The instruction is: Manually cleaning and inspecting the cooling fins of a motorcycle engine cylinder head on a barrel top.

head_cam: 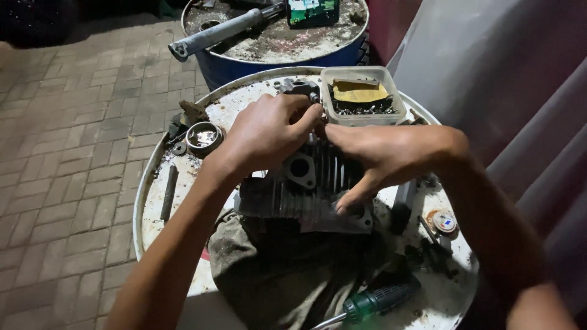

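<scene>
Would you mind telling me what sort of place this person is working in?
Probably an informal outdoor repair workshop: a finned engine cylinder under both hands, upturned drums as benches, a screwdriver, brick paving.

Landmark: finned engine block (306,189), centre of drum-top bench (153,183).
- Behind it, touching close: plastic tub of small parts (362,116); small metal casting (298,87) just left of the tub. Blocked.
- Left: metal ring (203,137), rod (169,192); bare strip between.
- Right: dark block (403,205), round cap (444,222); crowded.
- Front: rag (275,269), green-handled screwdriver (373,302); open patch at front-right rim.
</scene>
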